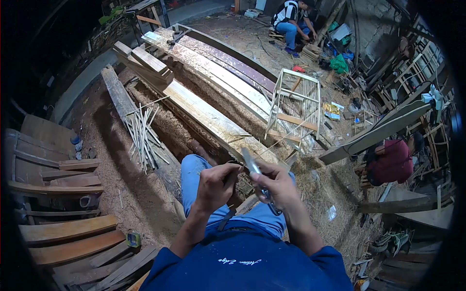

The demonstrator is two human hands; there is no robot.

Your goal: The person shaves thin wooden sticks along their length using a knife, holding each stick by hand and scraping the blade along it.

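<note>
My right hand [277, 188] is wrapped round a knife [251, 162], its pale, blurred blade pointing up and away from me. Close beside it, my left hand [216, 183] is closed in a pinch near the blade. Whatever lies between those fingers is too small and dark to make out. Both hands are above my lap, in front of a long wooden plank [208, 109]. A bundle of thin pale sticks [144, 131] lies to the left on a weathered board [118, 92]. Right of the plank stands a small cage-like frame of thin slats [296, 104].
Stacked wood blocks [148, 60] sit on the plank's far end. Curved boards [73, 230] lie at lower left. One person [290, 24] crouches at the back; another person in a red shirt [391, 162] is at right, near a long leaning board [378, 131]. Shavings cover the ground.
</note>
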